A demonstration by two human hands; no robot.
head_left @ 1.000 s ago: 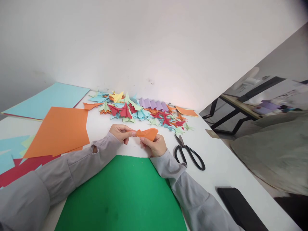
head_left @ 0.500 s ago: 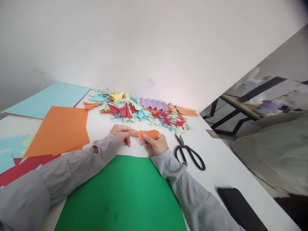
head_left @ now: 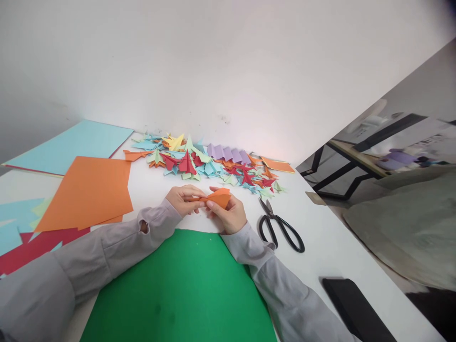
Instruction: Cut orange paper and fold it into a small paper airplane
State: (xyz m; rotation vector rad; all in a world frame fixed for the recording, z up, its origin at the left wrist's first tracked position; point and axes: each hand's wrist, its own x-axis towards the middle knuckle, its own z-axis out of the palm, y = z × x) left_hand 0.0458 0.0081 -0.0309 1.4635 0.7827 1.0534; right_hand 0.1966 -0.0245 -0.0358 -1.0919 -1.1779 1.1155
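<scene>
Between both hands is a small folded piece of orange paper (head_left: 220, 196), held just above the white table. My left hand (head_left: 183, 199) is closed, pinching the narrow left end of it between thumb and fingers. My right hand (head_left: 231, 212) grips the wider right part, its thumb lying on the near side and fingers behind. Some of the folds are covered by the fingers. Right below the hands lies a green sheet (head_left: 181, 285). Beyond them is a pile of small folded paper shapes (head_left: 187, 163) in several colours, next to a pleated purple paper strip (head_left: 228, 154).
Black-handled scissors (head_left: 280, 225) lie right of my right hand, with a black flat object (head_left: 356, 306) nearer. Orange sheets (head_left: 89, 192), a light blue sheet stack (head_left: 74, 145) and red paper (head_left: 42, 247) are at left. A wall (head_left: 213, 71) rises behind.
The folded orange paper has been turned and tilted up in the fingers. My left hand's fingers have shifted their pinch and closed further around its left end.
</scene>
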